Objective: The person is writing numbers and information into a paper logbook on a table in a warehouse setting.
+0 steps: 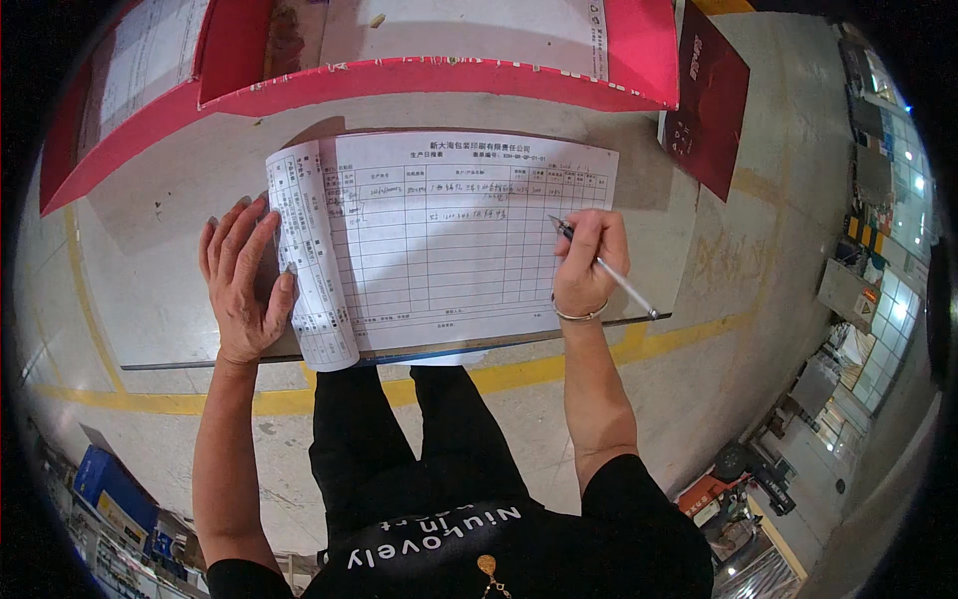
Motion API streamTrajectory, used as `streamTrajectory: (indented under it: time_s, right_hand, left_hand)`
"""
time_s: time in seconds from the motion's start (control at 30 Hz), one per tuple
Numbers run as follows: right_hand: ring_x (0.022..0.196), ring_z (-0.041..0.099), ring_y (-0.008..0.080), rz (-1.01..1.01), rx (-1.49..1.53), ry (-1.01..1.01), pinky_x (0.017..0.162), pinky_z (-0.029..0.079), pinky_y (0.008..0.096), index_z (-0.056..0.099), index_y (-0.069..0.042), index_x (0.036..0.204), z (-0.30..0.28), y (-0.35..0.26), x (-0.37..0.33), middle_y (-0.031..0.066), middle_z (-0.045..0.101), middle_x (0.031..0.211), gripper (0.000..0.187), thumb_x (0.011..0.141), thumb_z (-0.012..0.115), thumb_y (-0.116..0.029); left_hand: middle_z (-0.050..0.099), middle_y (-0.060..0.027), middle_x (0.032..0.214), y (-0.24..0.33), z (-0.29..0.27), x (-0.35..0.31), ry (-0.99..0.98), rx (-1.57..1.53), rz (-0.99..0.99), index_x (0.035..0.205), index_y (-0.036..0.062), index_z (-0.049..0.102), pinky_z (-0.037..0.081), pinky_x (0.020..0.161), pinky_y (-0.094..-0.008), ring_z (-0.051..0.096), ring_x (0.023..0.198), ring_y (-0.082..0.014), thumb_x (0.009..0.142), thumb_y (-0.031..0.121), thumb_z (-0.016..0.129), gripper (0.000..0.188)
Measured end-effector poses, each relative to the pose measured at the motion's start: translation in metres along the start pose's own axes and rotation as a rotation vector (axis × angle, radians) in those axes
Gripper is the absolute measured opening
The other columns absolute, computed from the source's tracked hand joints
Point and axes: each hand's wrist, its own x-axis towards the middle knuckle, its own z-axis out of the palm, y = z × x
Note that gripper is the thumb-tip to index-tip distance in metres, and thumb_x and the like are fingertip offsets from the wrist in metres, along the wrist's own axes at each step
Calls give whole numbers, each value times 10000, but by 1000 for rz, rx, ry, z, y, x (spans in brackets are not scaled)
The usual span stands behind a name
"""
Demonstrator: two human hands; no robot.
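A pad of printed forms lies open on the table in front of me, with a ruled grid and some handwriting in its upper rows. Its turned-back pages curl over along the left side. My left hand rests there, fingers spread, the thumb against the curled pages. In my right hand is a pen with a pale barrel and a dark grip. Its tip points at the right part of the grid, beside the written rows. A bracelet circles my right wrist.
Red open-topped boxes with worn edges line the far side of the table, papers inside. A dark red printed board leans at their right. Yellow lines mark the floor. An orange machine stands at the lower right.
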Motion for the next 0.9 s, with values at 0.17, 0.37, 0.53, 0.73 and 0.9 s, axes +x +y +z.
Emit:
streamTrajectory:
  time_s: [0.17,0.37,0.53,0.73,0.9]
  right_hand:
    - [484,480,104,-161,-126,45,443,360,253,501,-41,725,-5,17,-5,43,563,585,267,961,576,-139]
    - [482,473,86,-221,-222,25,448,369,250,484,-48,728,0,14,-2,39,532,564,279,980,543,-153]
    - [471,469,129,-246,-250,14,440,355,273,480,-56,713,0,16,-1,60,494,540,282,967,563,-147]
    - [458,438,136,-202,-244,14,429,333,280,456,-61,696,1,19,-1,65,472,532,304,967,564,-146]
    - [444,417,148,-232,-286,-3,424,322,281,445,-58,681,2,19,0,76,443,519,317,960,573,-139]
  left_hand:
    - [561,-74,1352,0,0,0,-2,2,-4,1312,189,577,188,1166,-510,452,1319,-281,868,447,566,513]
    - [571,-71,1342,3,0,0,7,-11,-21,1297,196,594,187,1167,-508,458,1318,-269,863,445,581,501]
    - [571,-66,1344,2,-1,0,11,-23,-22,1293,204,598,186,1167,-507,456,1319,-268,854,450,592,503]
    - [546,-102,1369,1,-1,-1,-26,16,9,1327,140,569,190,1168,-502,427,1344,-286,882,409,551,520]
    - [545,-104,1370,1,-2,0,-27,13,16,1330,137,565,187,1169,-499,426,1345,-284,883,405,546,521]
